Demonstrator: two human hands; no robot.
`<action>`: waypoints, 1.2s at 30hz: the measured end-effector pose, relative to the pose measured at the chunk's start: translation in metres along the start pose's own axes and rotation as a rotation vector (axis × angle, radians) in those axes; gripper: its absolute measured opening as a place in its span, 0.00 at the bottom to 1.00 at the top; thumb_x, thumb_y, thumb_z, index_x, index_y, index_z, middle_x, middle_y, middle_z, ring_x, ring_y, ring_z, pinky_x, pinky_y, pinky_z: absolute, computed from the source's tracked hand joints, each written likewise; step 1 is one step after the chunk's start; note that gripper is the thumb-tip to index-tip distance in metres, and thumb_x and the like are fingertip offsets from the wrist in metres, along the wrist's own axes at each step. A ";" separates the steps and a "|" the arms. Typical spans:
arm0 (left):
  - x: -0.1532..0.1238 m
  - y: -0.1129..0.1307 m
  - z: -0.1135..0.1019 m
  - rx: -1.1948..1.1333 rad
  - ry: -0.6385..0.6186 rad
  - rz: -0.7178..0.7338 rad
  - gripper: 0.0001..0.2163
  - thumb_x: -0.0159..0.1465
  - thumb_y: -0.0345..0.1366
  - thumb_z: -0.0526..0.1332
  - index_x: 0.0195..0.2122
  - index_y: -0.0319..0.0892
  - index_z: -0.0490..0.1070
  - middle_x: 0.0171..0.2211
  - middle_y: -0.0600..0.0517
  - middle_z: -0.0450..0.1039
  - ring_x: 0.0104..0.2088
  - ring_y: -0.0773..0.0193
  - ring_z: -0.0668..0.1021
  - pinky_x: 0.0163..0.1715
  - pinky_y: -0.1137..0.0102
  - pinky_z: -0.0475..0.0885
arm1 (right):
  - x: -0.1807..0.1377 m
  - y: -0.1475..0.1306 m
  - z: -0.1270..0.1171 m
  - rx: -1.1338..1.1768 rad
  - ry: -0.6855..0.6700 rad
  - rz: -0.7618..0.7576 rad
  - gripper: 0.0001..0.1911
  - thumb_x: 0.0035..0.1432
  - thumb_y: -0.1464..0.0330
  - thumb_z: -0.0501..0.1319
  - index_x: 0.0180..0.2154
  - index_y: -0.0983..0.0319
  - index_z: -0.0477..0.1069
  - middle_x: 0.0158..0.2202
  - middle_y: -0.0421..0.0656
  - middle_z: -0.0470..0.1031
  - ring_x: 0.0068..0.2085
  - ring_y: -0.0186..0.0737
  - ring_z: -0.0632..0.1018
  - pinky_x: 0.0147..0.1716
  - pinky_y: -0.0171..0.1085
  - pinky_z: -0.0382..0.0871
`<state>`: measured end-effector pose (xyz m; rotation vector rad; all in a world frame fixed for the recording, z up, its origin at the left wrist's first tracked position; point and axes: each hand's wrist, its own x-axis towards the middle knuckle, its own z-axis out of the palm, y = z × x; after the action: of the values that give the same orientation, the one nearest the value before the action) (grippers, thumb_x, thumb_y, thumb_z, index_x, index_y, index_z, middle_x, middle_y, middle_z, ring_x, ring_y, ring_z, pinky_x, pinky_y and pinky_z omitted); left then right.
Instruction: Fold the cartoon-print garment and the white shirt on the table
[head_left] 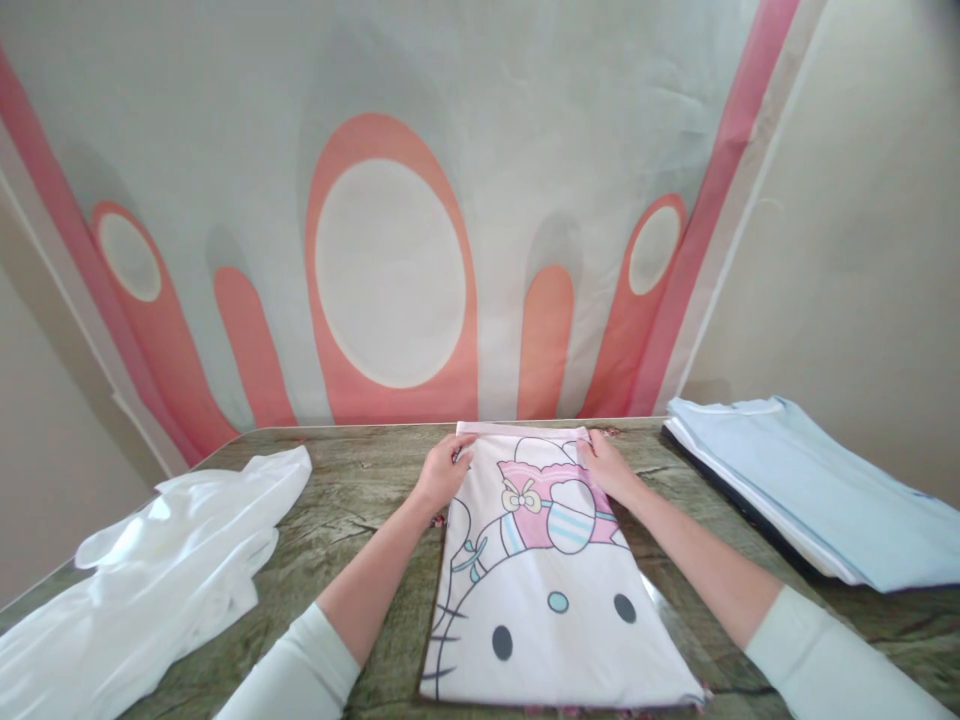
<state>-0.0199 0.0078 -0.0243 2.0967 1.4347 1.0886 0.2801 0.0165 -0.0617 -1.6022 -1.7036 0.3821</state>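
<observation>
Near its far corners, the printed cloth [559, 640] is pinched by the left hand [444, 470] and right hand [606, 468], apparently so it is kept taut between both grips.

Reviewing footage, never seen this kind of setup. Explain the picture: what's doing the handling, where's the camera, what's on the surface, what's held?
No machine here: the left grip and right grip are a person's bare hands. The single picture comes from a camera worn on the head, looking forward and down. The hands hold a printed cloth near its far corners. On the wood-patterned table, a rumpled white cloth lies to the left and a cloth stack, pale blue on top, to the right.
</observation>
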 end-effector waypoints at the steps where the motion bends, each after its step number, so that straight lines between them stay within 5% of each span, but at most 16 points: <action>1: 0.000 -0.003 0.002 0.019 -0.010 -0.022 0.15 0.58 0.27 0.56 0.46 0.41 0.72 0.46 0.51 0.72 0.47 0.64 0.73 0.49 0.72 0.65 | 0.002 0.001 0.000 0.001 -0.004 0.005 0.10 0.61 0.65 0.47 0.37 0.61 0.63 0.35 0.44 0.72 0.38 0.41 0.74 0.36 0.35 0.63; 15: 0.004 -0.018 0.016 0.228 -0.042 -0.089 0.13 0.58 0.30 0.58 0.45 0.39 0.72 0.46 0.46 0.72 0.48 0.58 0.73 0.50 0.68 0.64 | 0.008 0.013 0.008 0.028 0.010 0.084 0.12 0.53 0.69 0.55 0.40 0.65 0.68 0.32 0.44 0.76 0.30 0.38 0.75 0.30 0.34 0.65; 23: -0.010 0.005 0.005 0.387 -0.009 -0.002 0.19 0.59 0.31 0.58 0.53 0.40 0.64 0.59 0.43 0.55 0.57 0.52 0.61 0.56 0.60 0.55 | 0.001 0.013 0.002 -0.067 0.059 0.031 0.19 0.50 0.70 0.58 0.46 0.64 0.63 0.31 0.41 0.74 0.30 0.37 0.74 0.34 0.36 0.64; 31: -0.044 0.059 0.032 0.460 -0.484 0.378 0.24 0.67 0.51 0.44 0.62 0.50 0.51 0.64 0.49 0.47 0.63 0.50 0.50 0.58 0.51 0.41 | 0.001 0.015 0.007 -0.128 0.043 0.015 0.23 0.51 0.68 0.58 0.50 0.67 0.62 0.42 0.50 0.72 0.42 0.42 0.73 0.43 0.38 0.63; 36: -0.056 0.070 0.026 0.515 -0.593 0.442 0.26 0.67 0.53 0.38 0.63 0.51 0.46 0.65 0.50 0.44 0.63 0.50 0.49 0.58 0.49 0.43 | 0.004 0.015 -0.001 -0.138 0.000 0.051 0.27 0.52 0.66 0.59 0.53 0.69 0.60 0.43 0.53 0.72 0.43 0.44 0.73 0.43 0.39 0.63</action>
<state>0.0325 -0.0684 -0.0150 2.8597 1.0438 0.1458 0.2920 0.0225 -0.0694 -1.7476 -1.7238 0.2955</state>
